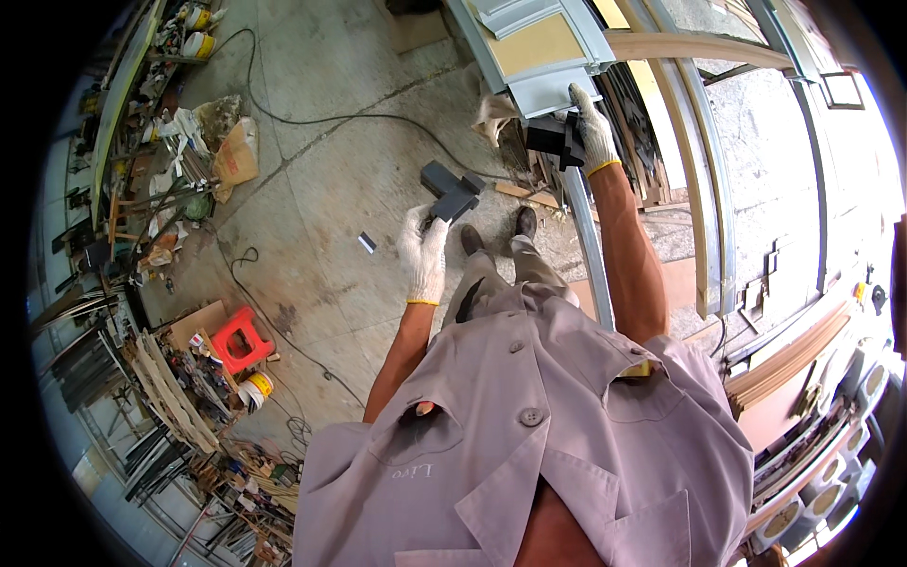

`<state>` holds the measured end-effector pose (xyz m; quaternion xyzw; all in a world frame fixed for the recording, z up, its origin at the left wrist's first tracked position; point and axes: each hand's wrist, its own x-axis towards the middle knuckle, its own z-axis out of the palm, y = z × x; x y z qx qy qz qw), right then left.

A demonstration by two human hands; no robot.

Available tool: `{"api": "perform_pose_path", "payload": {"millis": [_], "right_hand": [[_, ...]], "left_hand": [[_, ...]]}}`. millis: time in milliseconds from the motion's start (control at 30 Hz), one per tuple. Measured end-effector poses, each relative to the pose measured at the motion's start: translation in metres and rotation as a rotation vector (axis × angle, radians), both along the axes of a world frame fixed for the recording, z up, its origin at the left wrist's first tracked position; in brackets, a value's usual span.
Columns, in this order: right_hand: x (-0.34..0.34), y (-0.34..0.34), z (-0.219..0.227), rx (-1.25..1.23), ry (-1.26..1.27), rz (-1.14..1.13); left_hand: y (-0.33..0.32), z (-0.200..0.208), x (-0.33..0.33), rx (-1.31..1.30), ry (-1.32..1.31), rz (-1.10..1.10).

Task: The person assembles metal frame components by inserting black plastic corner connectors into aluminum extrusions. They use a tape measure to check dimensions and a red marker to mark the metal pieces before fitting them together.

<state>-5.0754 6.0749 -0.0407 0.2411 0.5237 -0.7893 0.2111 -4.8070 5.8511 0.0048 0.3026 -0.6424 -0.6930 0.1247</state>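
Note:
Both hands wear white knit gloves with yellow cuffs. My left hand (pixel 424 248) is closed around a dark grey block-shaped piece (pixel 455 197), held out over the floor; its fingers wrap the near end. Farther right, my right hand (pixel 593 132) grips a black angular piece (pixel 556 140) beside the near end of a pale blue-grey framed panel (pixel 546 92). The thumb side rests near the panel's edge. Part of the black piece is hidden behind the glove.
A dark cable (pixel 378 115) snakes over the concrete floor. A red plastic stool (pixel 243 340) and piled scrap stand at left. Metal rails (pixel 694 189) run along the right, with dark strips (pixel 631 123) stacked below. A small black-and-white piece (pixel 367 243) lies on the floor.

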Motion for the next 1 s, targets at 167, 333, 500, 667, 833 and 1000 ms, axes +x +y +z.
{"api": "perform_pose_path", "payload": {"millis": [167,333,500,667,833,1000], "right_hand": [[0.003,0.001,-0.001,-0.076,0.007,-0.001],[0.004,0.001,0.011,-0.088,0.008,0.01],[0.006,0.0,0.008,-0.095,0.071,0.0],[0.006,0.003,0.015,-0.084,-0.027,0.032],[0.002,0.002,0.009,-0.106,-0.002,0.024],[0.017,0.002,0.032,-0.117,0.015,0.0]], "left_hand": [[0.0,0.016,-0.004,0.006,-0.01,-0.005],[0.003,0.019,-0.009,-0.159,0.008,0.026],[-0.002,0.022,-0.015,0.077,0.026,-0.058],[0.01,0.031,-0.016,0.143,-0.05,-0.1],[0.009,0.019,-0.01,0.105,-0.018,-0.1],[0.002,0.023,-0.017,0.226,0.077,-0.101]]}}
